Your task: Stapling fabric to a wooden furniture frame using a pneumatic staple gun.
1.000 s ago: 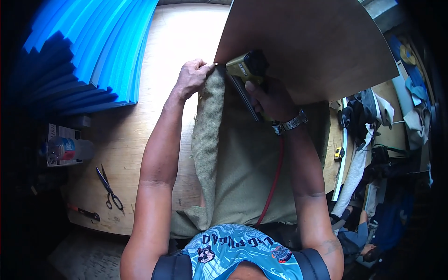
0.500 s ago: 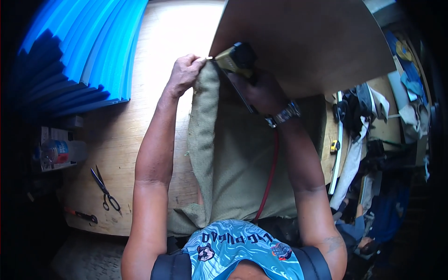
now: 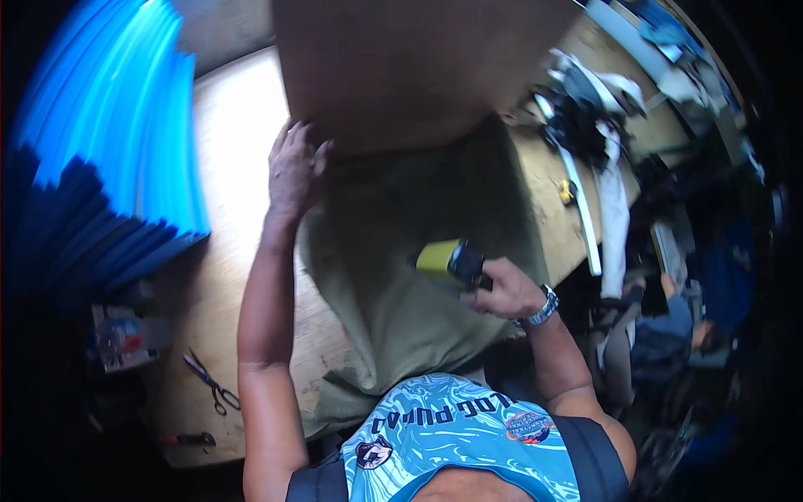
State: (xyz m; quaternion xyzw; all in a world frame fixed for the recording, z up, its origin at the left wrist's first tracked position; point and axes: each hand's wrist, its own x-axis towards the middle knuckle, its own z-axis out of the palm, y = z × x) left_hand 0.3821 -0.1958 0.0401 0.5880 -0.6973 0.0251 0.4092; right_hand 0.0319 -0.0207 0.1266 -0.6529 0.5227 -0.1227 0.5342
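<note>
My right hand (image 3: pixel 508 289) is wrapped round the grip of a yellow-green and black staple gun (image 3: pixel 447 261), held above the olive fabric (image 3: pixel 401 276) near my body. The tool is slightly smeared by motion. My left hand (image 3: pixel 290 174) has its fingers apart at the left edge of a large brown board (image 3: pixel 393 75). The fingertips are blurred, and I cannot tell whether they press on the board or the fabric edge. From under the board's near edge the fabric spreads toward me over the wooden table (image 3: pixel 238 276).
Blue ridged sheets (image 3: pixel 125 142) stand in a stack at the far left. Scissors (image 3: pixel 211 383) and a red-handled tool (image 3: pixel 191 439) lie at the near left. On the right are a yellow tape measure (image 3: pixel 568 192), a white strip (image 3: pixel 577 201) and dark cloth. Another person (image 3: pixel 669 335) is beyond.
My right hand has drawn the staple gun back toward me, away from the fabric edge. My left hand has let go of the folded edge, and the fold no longer stands up. My view has shifted.
</note>
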